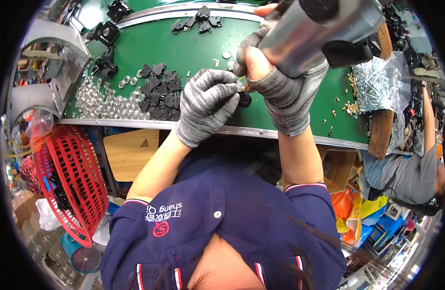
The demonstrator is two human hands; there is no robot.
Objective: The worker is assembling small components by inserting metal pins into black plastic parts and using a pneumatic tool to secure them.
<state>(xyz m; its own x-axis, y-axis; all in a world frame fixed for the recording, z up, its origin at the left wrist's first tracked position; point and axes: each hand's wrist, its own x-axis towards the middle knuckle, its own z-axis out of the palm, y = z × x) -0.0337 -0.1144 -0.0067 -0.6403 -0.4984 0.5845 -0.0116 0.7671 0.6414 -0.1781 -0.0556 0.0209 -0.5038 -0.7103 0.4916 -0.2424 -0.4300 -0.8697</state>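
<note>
My left hand (pixel 206 104), in a grey knit glove, is closed at the bench's front edge. Its thumb and fingers pinch a small black part (pixel 244 99) with a rounded end, most of it hidden by the glove. My right hand (pixel 292 92), gloved with a bare thumb tip, wraps round a silver cylindrical power driver (pixel 302 36) with black fittings. The tool rises toward the camera and hides part of that hand. Its lower end meets the work beside my left fingertips, where a small brass-coloured piece (pixel 247 87) shows.
Left of my hands lie black moulded parts (pixel 159 89) and many clear-and-silver round pieces (pixel 111 101). More black parts (pixel 198 20) sit farther back. To the right are brass fittings (pixel 350 107) and a bag of screws (pixel 379 82). A red basket (pixel 75 179) stands lower left; another person (pixel 406 174) is at right.
</note>
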